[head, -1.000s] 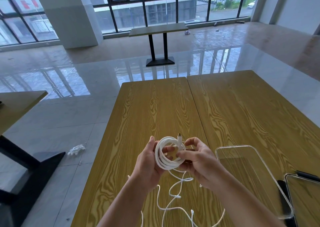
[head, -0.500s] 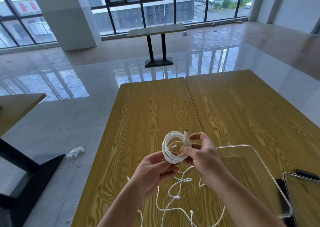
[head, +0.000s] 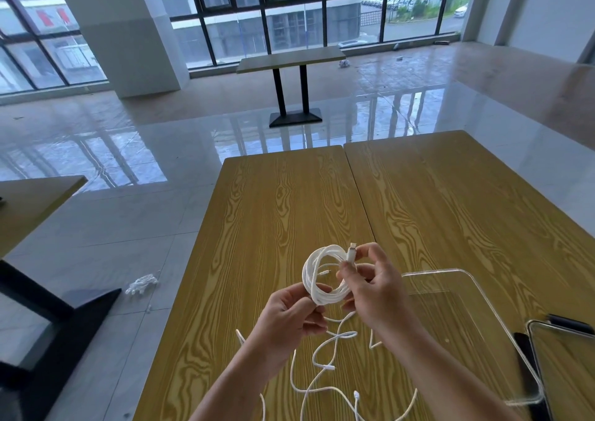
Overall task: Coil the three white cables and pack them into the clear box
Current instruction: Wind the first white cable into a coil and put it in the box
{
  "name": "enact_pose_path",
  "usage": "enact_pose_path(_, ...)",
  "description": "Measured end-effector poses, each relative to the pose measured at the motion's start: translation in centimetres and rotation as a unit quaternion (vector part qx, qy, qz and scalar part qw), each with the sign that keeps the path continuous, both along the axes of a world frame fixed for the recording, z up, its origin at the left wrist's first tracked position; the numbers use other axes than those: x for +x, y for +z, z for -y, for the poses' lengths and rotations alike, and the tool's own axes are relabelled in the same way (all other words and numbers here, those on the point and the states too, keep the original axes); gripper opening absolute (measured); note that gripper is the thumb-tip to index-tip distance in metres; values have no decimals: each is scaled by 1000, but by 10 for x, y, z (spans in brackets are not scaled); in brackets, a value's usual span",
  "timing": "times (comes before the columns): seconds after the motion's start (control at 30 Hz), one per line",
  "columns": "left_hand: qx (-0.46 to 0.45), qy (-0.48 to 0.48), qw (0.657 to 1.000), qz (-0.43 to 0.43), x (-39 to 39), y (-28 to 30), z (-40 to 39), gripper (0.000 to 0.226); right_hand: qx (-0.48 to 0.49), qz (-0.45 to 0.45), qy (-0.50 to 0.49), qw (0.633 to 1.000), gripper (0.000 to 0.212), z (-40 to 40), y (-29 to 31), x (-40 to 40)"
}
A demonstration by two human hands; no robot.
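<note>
The left hand and right hand are pinching the coiled cable; letting go early could be making it spring open.

this looks like a bare, unfurnished commercial hall or office floor. a wall of tall black-framed windows faces other buildings and parked cars, a glossy pale tiled floor mirrors the panes, a broad white pillar rises, and a few yellow wood-grain tables on black pedestals stand well apart.
</note>
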State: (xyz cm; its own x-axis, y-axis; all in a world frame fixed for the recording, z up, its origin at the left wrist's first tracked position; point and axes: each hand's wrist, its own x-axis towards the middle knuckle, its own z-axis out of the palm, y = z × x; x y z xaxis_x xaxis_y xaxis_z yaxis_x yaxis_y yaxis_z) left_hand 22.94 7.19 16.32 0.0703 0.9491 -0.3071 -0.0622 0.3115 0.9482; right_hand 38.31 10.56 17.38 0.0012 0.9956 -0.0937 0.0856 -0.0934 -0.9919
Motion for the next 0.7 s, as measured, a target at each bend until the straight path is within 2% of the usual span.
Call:
enact_pose_path(0.13, -7, 22, 1000, 8, -2, -2, -1, 36, -55, -91, -14, 994, 11, -2, 1, 6)
enact_pose_path(0.2, -9, 32, 999, 6, -2, -5, -1, 35, -66, -107, -19, 992, 13, -3, 0, 10)
enact_pose_path(0.3, -10, 33, 999, 17, -1, -7, -1, 35, -59, -103, -21, 993, 12, -3, -1, 15)
enact_pose_path(0.43, -10, 21, 997, 73, 4, -4, 0, 29, -32, -73, -16, 997, 11, 0, 0, 18)
enact_pose_path(0.5, -6, 21, 996, 81, 5, -3, 0, 36, -24, -51, -7, 998, 10, 3, 1, 18)
enact_pose_path(0.6, 6, 11, 999, 39, 8, -1, -3, 49, -16, -18, 5, 1000, 10, 5, 1, 18)
enact_pose_path(0.7, 13, 41, 999, -3, 12, 3, -8, 54, -7, 12, 20, 1000, 11, 6, -3, 17)
